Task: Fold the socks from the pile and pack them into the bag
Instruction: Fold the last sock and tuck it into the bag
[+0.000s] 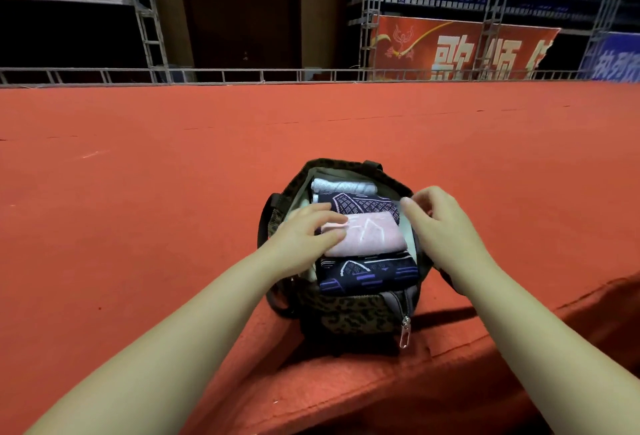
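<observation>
The left hand (pixel 304 232) is lying flat with straight fingers on the pink socks (pixel 369 235) inside the open bag (pixel 346 313). The bag is sitting on the red floor (pixel 138 192). The right hand (pixel 440 216) is pinching the bag's right rim with curled fingers.

Perhaps four folded socks (pixel 365 233), one bag (pixel 349 313)

Dim hall, brighter foreground, soft overall, wide-angle bending at edges.
</observation>
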A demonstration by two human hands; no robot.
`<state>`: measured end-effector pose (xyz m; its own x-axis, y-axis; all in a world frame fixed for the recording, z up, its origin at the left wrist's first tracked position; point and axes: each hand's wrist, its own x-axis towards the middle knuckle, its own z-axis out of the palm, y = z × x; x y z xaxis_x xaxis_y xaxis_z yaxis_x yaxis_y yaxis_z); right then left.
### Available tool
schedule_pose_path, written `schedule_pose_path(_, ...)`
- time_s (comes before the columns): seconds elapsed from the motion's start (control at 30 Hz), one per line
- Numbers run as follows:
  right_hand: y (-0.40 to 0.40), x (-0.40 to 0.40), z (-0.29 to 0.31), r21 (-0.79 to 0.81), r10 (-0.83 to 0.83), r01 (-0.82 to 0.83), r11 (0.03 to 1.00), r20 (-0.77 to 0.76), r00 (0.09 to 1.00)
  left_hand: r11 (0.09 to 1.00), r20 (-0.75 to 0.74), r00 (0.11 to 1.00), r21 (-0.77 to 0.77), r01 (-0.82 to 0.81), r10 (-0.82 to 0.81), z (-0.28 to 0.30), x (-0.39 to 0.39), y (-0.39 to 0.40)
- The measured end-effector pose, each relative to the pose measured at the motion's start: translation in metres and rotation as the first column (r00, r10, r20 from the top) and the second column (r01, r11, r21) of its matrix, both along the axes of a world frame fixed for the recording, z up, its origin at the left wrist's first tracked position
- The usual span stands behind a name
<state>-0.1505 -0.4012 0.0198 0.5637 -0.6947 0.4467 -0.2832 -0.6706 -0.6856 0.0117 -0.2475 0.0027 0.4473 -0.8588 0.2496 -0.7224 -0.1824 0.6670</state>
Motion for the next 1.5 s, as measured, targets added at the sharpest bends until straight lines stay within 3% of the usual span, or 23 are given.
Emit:
schedule_pose_path(0.1,0.035,-0.045,-0.004,0.017,0.017,-0.018,1.000,0.039,0.999,0.982,0.007,0.998,-0.178,0.063,-0.063,0.012,-0.027,0.017)
schedule_pose_path(0.2,0.059,-0.069,-0.031,0.123,-0.009,0.029,0.992,-0.161,0.987,0.988,0.046,0.987,0.014,0.155,-0.155,0.013,-0.052,0.021)
schedule_pose_path(0.3,0.070,-0.071,-0.053,0.218,0.020,0.042,0.975,-0.274,0.962,0.969,0.303,0.934,0.211,0.126,-0.188,0.007,-0.055,0.013)
schedule_pose_path(0.57,0.069,-0.056,-0.064,0.310,0.129,-0.082,0.947,-0.133,0.983,0.963,0.339,0.934,0.268,0.019,-0.113,0.013,-0.047,0.000)
schedule_pose_path(0.73,0.069,-0.057,-0.064,0.481,0.245,-0.307,0.821,0.190,0.951,0.967,0.320,0.938,0.250,0.054,-0.135,0.025,-0.042,-0.007)
schedule_pose_path(0.77,0.067,-0.058,-0.065,0.501,0.236,-0.306,0.809,0.200,0.951,0.958,0.336,0.929,0.283,0.055,-0.152,0.022,-0.042,-0.009)
schedule_pose_path(0.87,0.061,-0.063,-0.069,0.447,0.192,-0.184,0.876,0.027,0.981,0.914,0.399,0.893,0.405,0.035,-0.211,0.005,-0.044,-0.015)
schedule_pose_path(1.0,0.051,-0.062,-0.058,0.330,0.031,-0.030,0.943,0.003,1.000,0.965,0.415,0.907,0.258,-0.044,-0.070,0.003,-0.039,-0.015)
schedule_pose_path(1.13,0.051,-0.058,-0.062,0.452,0.174,-0.051,0.891,-0.235,0.956,0.999,0.493,0.870,0.047,-0.022,-0.004,0.004,-0.035,-0.018)
schedule_pose_path(1.23,0.056,-0.059,-0.074,0.567,0.285,-0.205,0.798,-0.056,0.957,0.987,0.566,0.810,0.033,0.160,-0.150,-0.002,-0.036,-0.024)
schedule_pose_path(1.33,0.061,-0.062,-0.076,0.647,0.308,-0.385,0.658,0.236,0.922,0.943,0.530,0.789,0.274,0.188,-0.311,-0.008,-0.033,-0.032)
schedule_pose_path(1.4,0.064,-0.063,-0.074,0.613,0.315,-0.489,0.620,0.376,0.871,0.926,0.503,0.799,0.338,0.169,-0.330,-0.010,-0.030,-0.037)
schedule_pose_path(1.5,0.070,-0.062,-0.065,0.516,0.324,-0.601,0.610,0.529,0.784,0.929,0.484,0.807,0.312,0.201,-0.337,-0.007,-0.027,-0.041)
